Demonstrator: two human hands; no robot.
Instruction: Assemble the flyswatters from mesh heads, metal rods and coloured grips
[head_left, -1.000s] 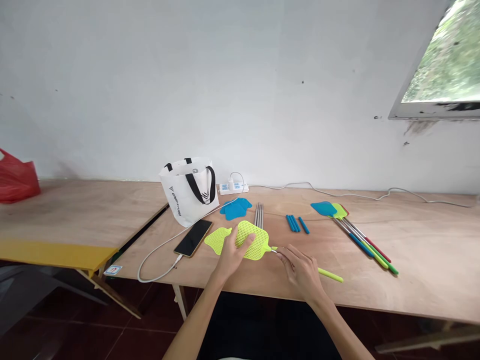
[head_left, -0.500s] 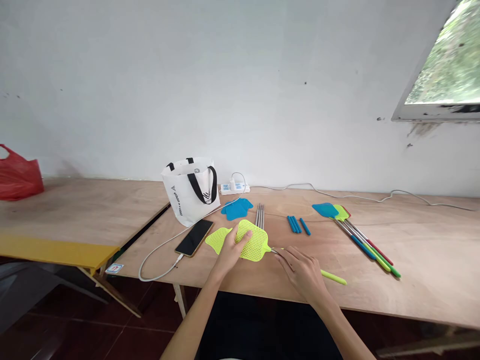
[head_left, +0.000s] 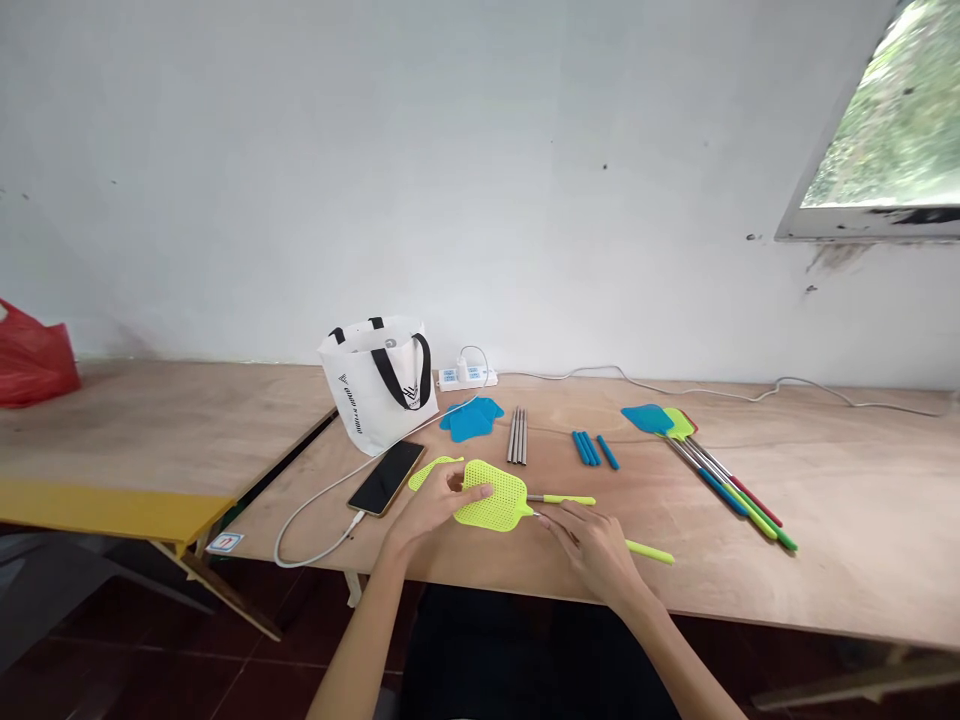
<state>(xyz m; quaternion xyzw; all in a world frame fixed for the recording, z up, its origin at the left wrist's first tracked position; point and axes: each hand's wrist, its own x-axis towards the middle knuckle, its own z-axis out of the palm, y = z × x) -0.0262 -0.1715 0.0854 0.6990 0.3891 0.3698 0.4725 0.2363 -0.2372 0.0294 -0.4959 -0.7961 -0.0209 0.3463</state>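
Head view has your left hand (head_left: pixel 429 503) closed on the left edge of the yellow-green swatter head (head_left: pixel 495 498), thumb on top, pressing it flat on the near part of the tabletop (head_left: pixel 825 560), seemingly to keep it steady. Your right hand (head_left: pixel 596 545) lies just right of it, fingers drawn narrow over a thin rod whose green handle (head_left: pixel 649 551) sticks out rightward; whether they truly pinch it you cannot tell. Farther back, parts lie sorted by kind within reach: blue heads (head_left: pixel 471 418), metal rods (head_left: pixel 517 436), blue sleeves (head_left: pixel 592 448).
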